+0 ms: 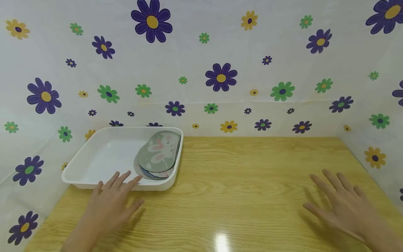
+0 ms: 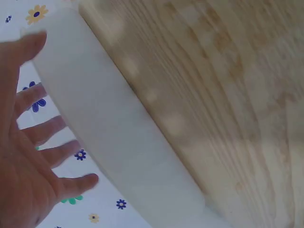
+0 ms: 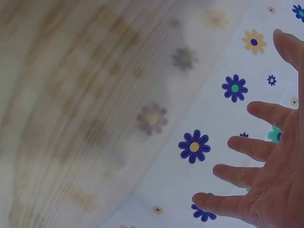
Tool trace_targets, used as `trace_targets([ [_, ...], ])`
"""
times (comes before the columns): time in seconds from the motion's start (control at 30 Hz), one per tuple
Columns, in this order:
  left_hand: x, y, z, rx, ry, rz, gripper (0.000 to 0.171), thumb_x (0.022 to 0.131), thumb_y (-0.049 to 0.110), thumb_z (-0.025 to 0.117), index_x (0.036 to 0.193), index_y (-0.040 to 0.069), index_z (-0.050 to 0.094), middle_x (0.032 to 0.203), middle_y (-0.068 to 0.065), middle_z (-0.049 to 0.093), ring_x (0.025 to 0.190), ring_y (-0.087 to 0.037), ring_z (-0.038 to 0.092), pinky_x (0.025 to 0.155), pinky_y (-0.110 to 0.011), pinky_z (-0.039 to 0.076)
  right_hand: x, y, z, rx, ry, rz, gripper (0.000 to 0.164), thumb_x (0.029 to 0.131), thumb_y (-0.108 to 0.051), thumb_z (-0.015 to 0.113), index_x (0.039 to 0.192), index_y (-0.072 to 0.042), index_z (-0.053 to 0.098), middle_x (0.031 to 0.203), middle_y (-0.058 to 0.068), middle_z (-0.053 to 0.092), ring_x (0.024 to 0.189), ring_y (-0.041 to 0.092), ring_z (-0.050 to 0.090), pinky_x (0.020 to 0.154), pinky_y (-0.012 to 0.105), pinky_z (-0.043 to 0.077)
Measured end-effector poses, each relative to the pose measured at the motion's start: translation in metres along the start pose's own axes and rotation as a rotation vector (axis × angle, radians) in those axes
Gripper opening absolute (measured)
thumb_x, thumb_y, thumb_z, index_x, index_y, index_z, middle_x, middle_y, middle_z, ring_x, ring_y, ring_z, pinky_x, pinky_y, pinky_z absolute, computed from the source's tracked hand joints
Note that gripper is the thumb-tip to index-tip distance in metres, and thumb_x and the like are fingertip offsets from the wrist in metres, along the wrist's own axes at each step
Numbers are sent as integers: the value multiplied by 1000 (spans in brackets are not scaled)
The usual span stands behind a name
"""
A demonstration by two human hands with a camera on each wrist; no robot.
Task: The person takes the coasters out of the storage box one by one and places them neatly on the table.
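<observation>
A white plastic tray (image 1: pixel 104 154) stands at the back left of the wooden table. Inside its right end lies a small stack of thin rounded pieces; the top one is a grey-green piece with a bunny print (image 1: pixel 158 152), and patterned edges show beneath it. My left hand (image 1: pixel 110 206) hovers at the tray's front edge, fingers spread and holding nothing. In the left wrist view, the tray's outer wall (image 2: pixel 118 114) runs just past the fingertips. Over the table's right side is my right hand (image 1: pixel 344 206), its fingers spread and nothing in them.
The wood-grain table (image 1: pixel 239 182) stretches between the two hands. A white cloth with purple, green and yellow flowers (image 1: pixel 195 45) hangs behind the table and along both sides. Light glares off the tabletop near the front middle.
</observation>
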State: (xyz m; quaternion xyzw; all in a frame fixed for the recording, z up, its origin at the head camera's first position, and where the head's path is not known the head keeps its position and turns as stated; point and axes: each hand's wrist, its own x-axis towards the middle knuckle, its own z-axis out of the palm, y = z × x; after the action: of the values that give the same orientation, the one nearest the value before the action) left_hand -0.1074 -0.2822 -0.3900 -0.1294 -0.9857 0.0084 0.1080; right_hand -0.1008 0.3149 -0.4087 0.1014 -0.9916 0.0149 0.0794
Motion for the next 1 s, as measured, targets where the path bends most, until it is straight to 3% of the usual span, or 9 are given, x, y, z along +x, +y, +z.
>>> trace_targets([
  [0.1, 4, -3, 3, -59, 98, 14, 46, 90, 38, 76, 132, 21, 66, 130, -14, 67, 119, -45, 64, 93, -77, 45, 9, -10, -6, 70, 15, -31, 81, 89, -68, 66, 146, -13, 52, 149, 28, 48, 130, 59, 47, 91, 80, 42],
  [0.23, 8, -3, 7, -72, 182, 20, 27, 92, 31, 76, 117, 21, 72, 111, -7, 72, 101, -39, 71, 86, -76, 49, 21, -23, -11, 116, 34, -75, 73, 91, -64, 66, 144, -14, 55, 144, 26, 54, 126, 52, 55, 89, 74, 48],
  [0.4, 9, 4, 10, -74, 188, 1, 23, 94, 31, 74, 115, 21, 71, 104, -5, 72, 97, -40, 71, 88, -81, 45, 35, -38, -12, 140, 33, -103, 70, 93, -63, 65, 142, -14, 58, 143, 24, 57, 125, 51, 57, 92, 70, 49],
  [0.63, 9, 14, 11, -149, 183, -36, 20, 94, 27, 74, 113, 19, 72, 103, -7, 72, 98, -44, 70, 91, -86, 38, 49, -53, -10, 155, 16, -135, 69, 93, -64, 62, 142, -15, 59, 144, 22, 58, 126, 50, 58, 92, 69, 50],
  [1.0, 1, 31, 9, -239, 179, -76, 16, 96, 24, 73, 110, 17, 73, 105, -6, 71, 102, -46, 68, 93, -91, 29, 62, -73, -3, 166, 64, -210, 64, 93, -60, 65, 139, -16, 62, 141, 19, 61, 124, 46, 61, 94, 66, 51],
])
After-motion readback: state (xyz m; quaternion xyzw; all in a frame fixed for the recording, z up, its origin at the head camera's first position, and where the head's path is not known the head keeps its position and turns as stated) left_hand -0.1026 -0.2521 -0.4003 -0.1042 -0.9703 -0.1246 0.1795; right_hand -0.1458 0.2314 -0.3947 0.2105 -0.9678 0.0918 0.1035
